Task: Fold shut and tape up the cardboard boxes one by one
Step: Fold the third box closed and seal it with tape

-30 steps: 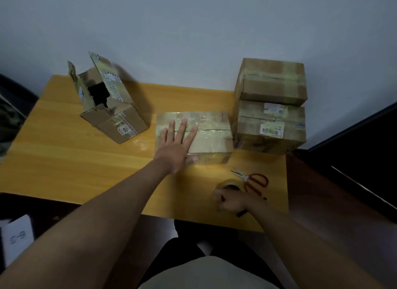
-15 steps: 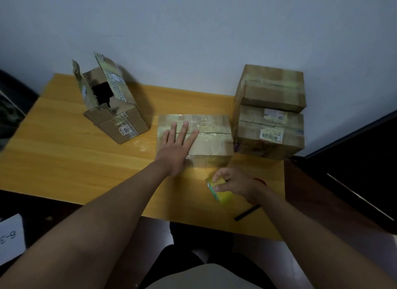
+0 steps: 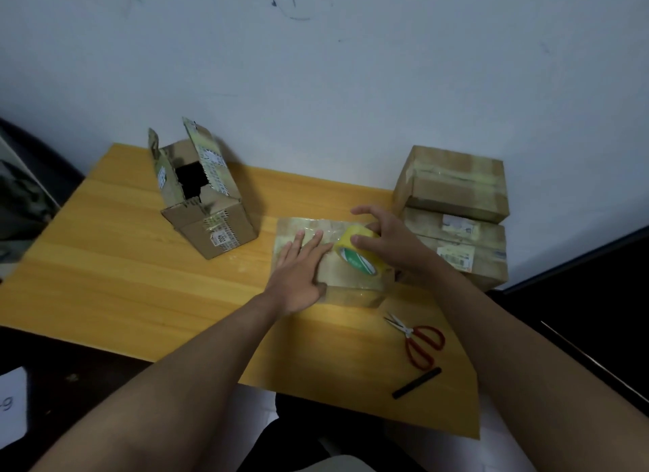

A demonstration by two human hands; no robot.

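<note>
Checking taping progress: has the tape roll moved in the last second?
Yes. The right hand lifted the tape roll from beside the scissors onto the box.

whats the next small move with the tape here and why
Probably lower the tape roll onto the middle box and start a strip. The right hand holds the roll just above its top, and the left hand lies flat on it.

Both bare forearms reach forward from 6 o'clock. The left hand (image 3: 298, 278) lies flat, palm down, fingers (image 3: 309, 241) straight and together, pointing toward 1 o'clock. The right hand (image 3: 389, 243) is curled (thumb nearest, forefinger arched at 12 o'clock), gripping something round.
</note>
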